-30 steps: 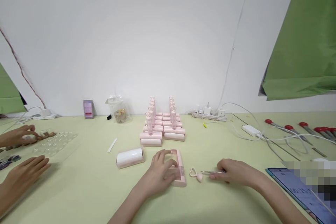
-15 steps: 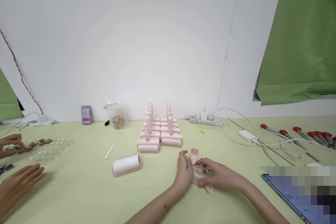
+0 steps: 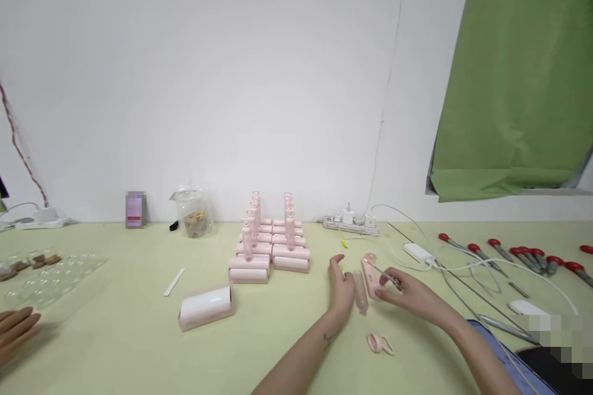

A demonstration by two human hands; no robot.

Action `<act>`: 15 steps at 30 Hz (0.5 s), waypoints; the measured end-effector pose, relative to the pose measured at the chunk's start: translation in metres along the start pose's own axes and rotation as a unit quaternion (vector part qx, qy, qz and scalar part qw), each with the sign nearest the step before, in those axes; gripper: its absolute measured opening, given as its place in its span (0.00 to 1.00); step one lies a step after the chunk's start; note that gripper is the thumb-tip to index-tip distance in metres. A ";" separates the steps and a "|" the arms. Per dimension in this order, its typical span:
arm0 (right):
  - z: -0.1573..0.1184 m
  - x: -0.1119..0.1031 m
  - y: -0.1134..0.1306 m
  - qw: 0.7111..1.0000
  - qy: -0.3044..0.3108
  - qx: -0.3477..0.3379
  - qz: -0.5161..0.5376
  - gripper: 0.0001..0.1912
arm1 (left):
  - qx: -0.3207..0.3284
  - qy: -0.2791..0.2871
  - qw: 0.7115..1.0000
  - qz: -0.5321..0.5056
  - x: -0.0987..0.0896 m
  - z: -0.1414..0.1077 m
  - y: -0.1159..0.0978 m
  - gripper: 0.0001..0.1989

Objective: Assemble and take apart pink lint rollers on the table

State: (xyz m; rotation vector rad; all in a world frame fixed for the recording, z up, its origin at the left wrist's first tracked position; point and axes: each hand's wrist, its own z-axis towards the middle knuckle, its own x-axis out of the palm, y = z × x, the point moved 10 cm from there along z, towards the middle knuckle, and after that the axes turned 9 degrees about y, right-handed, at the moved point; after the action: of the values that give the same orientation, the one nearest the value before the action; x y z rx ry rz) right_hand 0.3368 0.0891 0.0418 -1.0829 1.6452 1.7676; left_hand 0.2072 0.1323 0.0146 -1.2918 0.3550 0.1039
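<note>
My left hand [image 3: 341,287] rests on its side, fingers apart and slightly bent, against a translucent pink tube [image 3: 360,294] lying on the table. My right hand [image 3: 407,296] grips a slim, shiny metal tool [image 3: 388,276]; whether it is scissors or tweezers I cannot tell. Its thin end points left over a long pink plastic piece [image 3: 370,279], and the fingertips of that hand touch the piece's right edge. Nearer to me lies a small pink cap [image 3: 376,343] with a loop handle, apart from both hands.
Pink rollers [image 3: 249,264] with upright tubes stand in two rows. A white roll [image 3: 206,307], a white strip [image 3: 174,282] and a plastic bag [image 3: 194,213] are left. Cables, a power strip [image 3: 351,226] and red-ended tools [image 3: 491,254] lie right. A co-worker's hand [image 3: 18,333] shows far left.
The view has swung right. The pink pieces that were bunched between my hands now lie apart, with the tube, long piece and cap showing. One co-worker hand has left view.
</note>
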 end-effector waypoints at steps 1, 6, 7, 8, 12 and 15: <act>-0.002 0.006 0.008 0.999 0.027 -0.016 -0.005 0.14 | 0.023 -0.010 0.999 0.037 -0.017 -0.003 -0.004 0.20; -0.016 0.067 0.020 0.972 0.231 0.007 -0.037 0.12 | 0.101 -0.044 0.967 0.229 -0.100 -0.013 -0.016 0.19; -0.016 0.070 0.016 0.971 0.234 0.024 -0.049 0.11 | 0.109 -0.048 0.958 0.259 -0.112 -0.014 -0.015 0.21; -0.015 0.069 0.011 0.972 0.223 0.038 -0.060 0.09 | 0.113 -0.055 0.950 0.285 -0.121 -0.014 -0.013 0.24; -0.010 0.046 -0.011 0.980 0.154 0.095 -0.079 0.09 | 0.109 -0.066 0.928 0.350 -0.135 -0.010 -0.001 0.28; -0.005 0.019 0.002 0.994 0.067 0.062 -0.063 0.08 | 0.105 -0.054 0.922 0.369 -0.129 -0.006 0.001 0.27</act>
State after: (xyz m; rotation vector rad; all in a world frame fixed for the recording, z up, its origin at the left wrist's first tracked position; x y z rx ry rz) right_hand 0.3254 0.0811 0.0279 -1.2423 1.7002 1.5221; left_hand 0.0844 0.1427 0.0535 -0.8784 0.7265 0.7532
